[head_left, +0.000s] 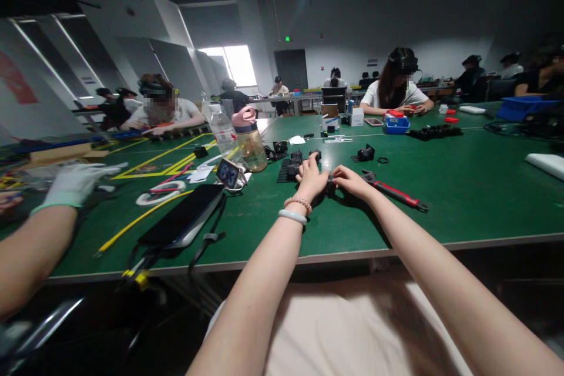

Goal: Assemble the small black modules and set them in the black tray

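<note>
My left hand [312, 176], with a bead bracelet and a pale bangle at its wrist, reaches over black parts [291, 168] on the green table [352, 223]. Close to its right, my right hand [350, 181] has its fingers bent together at a small dark piece [329, 187] between the hands. What the left fingertips grip is too small to make out. Red-handled pliers [396, 192] lie just right of my right hand. Behind them sits another black part [365, 154], with a small black ring [383, 160] beside it.
A phone [229, 174] on a stand, an amber bottle [252, 150] and a clear bottle [222, 132] stand at left. Nearer lie a black power bank [183, 217] and a yellow cable [141, 222]. Another person's gloved hand [73, 184] is far left. A blue bin [396, 124] stands behind.
</note>
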Demonstrator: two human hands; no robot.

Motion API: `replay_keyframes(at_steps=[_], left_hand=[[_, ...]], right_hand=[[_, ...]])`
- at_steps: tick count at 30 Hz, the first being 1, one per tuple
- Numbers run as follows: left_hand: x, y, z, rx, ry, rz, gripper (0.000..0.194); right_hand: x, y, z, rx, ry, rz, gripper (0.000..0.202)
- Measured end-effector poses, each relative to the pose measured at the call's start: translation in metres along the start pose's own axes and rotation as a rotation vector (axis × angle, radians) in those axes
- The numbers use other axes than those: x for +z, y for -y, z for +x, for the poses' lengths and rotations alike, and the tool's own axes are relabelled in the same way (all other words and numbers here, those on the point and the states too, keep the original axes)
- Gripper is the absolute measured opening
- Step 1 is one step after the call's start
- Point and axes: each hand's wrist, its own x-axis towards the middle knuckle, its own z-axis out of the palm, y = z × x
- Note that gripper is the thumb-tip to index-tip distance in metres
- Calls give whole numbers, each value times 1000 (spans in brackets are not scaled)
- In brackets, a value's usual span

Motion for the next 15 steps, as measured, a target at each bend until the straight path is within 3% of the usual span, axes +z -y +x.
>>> replay_keyframes(at_steps=[9, 15], left_hand=[[8, 5, 5, 25, 31, -2, 46], [3, 2, 3, 94, 64, -31, 33]], right_hand=[[2, 2, -2, 8, -65, -112, 19], [2, 6, -4, 5, -61, -148, 20]])
